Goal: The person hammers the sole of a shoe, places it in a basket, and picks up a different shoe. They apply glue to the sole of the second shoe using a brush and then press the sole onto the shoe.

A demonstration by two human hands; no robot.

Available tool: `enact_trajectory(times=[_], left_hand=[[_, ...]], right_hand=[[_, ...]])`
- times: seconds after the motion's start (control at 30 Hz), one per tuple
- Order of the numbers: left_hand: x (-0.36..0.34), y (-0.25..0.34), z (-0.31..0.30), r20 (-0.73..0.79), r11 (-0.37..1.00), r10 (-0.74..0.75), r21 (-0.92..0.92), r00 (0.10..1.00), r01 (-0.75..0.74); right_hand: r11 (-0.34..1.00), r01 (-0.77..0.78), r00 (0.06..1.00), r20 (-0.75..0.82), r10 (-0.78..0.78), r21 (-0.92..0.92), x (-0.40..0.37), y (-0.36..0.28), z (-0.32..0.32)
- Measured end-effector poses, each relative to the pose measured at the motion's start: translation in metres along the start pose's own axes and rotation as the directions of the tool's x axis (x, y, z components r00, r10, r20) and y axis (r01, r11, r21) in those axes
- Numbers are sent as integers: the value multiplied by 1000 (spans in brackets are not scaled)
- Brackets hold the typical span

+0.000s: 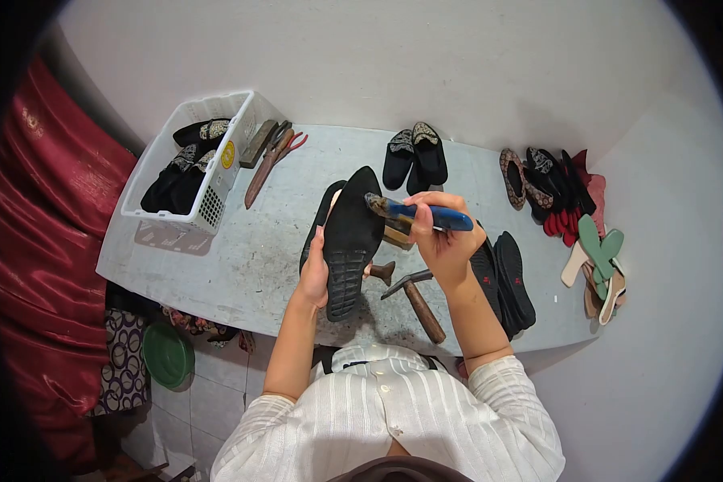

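My left hand (314,277) is wrapped round a black shoe (355,213), its underside facing me and the ridged heel end lowest. Another black shoe-shaped piece (329,197) shows behind its left edge; whether my fingers hold that too is hidden. Closed on a blue-handled brush (450,218), my right hand (450,249) keeps the stained bristles at the upper right of the shoe's underside. Below them on the table (273,241) lie a wooden-handled hammer (423,312) and a brown tool end (382,273) partly hidden by the shoe.
At the left stands a white basket (149,161) of black shoes. Beside it lie shears (269,165) and red-handled pliers (297,140). Finished-looking shoes (414,161) sit at the back, black soles (512,281) at right, and green and beige insoles (594,249) near the right edge.
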State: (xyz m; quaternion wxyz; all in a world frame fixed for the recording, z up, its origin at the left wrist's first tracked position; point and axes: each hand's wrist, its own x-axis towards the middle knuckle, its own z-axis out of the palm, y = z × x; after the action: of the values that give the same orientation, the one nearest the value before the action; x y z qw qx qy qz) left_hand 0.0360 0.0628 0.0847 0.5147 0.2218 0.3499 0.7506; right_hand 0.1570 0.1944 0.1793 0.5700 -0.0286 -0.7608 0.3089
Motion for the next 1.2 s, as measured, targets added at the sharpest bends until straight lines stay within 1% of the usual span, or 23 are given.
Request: enact_trajectory(times=[0.03, 0.1, 0.13, 0.2, 0.23, 0.33, 0.4, 0.43, 0.5, 0.53, 0.6, 0.63, 0.7, 0.73, 0.77, 0.83, 0.9, 0.97, 1.0, 1.03, 1.1, 1.13, 1.2], left_hand=[[-1, 0, 0, -2, 1000, 1, -2, 1000, -1], [-4, 1, 4, 3, 999, -34, -19, 999, 34], [-5, 1, 6, 3, 999, -35, -18, 999, 35], [-5, 0, 9, -10, 1000, -20, 6, 1000, 20], [-5, -1, 8, -11, 1000, -21, 6, 1000, 21], [-3, -2, 4, -36, 999, -28, 38, 999, 30], [-2, -3, 0, -72, 1000, 7, 1, 997, -7], [-3, -2, 0, -71, 1000, 7, 0, 997, -7], [-4, -2, -2, -64, 999, -36, 12, 997, 36], [-3, -2, -3, -64, 999, -35, 13, 997, 36], [-2, -2, -3, 10, 999, -12, -48, 1000, 13], [-3, -2, -2, 10, 999, -13, -51, 1000, 14], [-3, 0, 4, -25, 993, -62, -99, 998, 60], [-3, 1, 6, -23, 993, -64, -98, 998, 61], [-3, 1, 7, -1, 994, -59, -92, 998, 58], [-2, 1, 7, 19, 995, -53, -84, 998, 55], [0, 1, 4, -5, 998, -27, -49, 1000, 27], [0, 3, 0, -6, 997, -15, -74, 1000, 14], [1, 4, -2, -5, 995, -7, -99, 1000, 6], [2, 4, -1, -4, 995, -9, -100, 1000, 9], [2, 8, 2, -161, 992, 7, -125, 987, -27], [4, 14, 11, -195, 986, 36, -153, 980, -66], [6, 14, 11, -182, 982, 41, -175, 983, -74]], right_hand=[[1000, 0, 1000, 2, 0, 1, 1, -1, 0], [990, -59, 996, -56, 66, 126, 4, -2, 1], [990, -60, 996, -57, 67, 126, 5, -2, 4], [974, 63, 990, -141, -32, 215, 9, -1, 11], [975, 61, 990, -141, -31, 215, 8, 0, 11], [984, 97, 989, -128, -78, 152, 4, 3, 10], [998, -7, 997, -74, 3, -56, 2, 1, 3], [998, -6, 997, -73, 2, -56, 1, 4, 0], [989, -124, 992, -28, 122, -81, 0, 7, -3], [989, -123, 992, -29, 121, -80, 2, 4, -4], [937, -79, 970, -190, 151, 340, 8, -5, -4], [937, -81, 970, -189, 152, 338, 10, -7, -2], [903, -10, 977, -189, 101, 430, 14, -9, 6], [924, -79, 984, -120, 133, 375, 11, -8, 8], [924, -79, 984, -122, 133, 374, 9, -4, 9], [999, 28, 1000, 7, -28, 23, 5, 5, 12], [999, 19, 1000, -22, -19, 30, -1, 3, 13], [995, 10, 1000, 10, -11, 102, -12, 4, 9], [994, -27, 997, 81, 18, 108, -20, 4, 7], [995, -1, 989, 149, -13, 96, -26, 1, 6], [971, 226, 940, 244, -240, 84, -35, -1, 4], [971, 224, 940, 244, -238, 85, -37, -1, 5], [968, 174, 933, 285, -221, 181, -38, -3, 5]])
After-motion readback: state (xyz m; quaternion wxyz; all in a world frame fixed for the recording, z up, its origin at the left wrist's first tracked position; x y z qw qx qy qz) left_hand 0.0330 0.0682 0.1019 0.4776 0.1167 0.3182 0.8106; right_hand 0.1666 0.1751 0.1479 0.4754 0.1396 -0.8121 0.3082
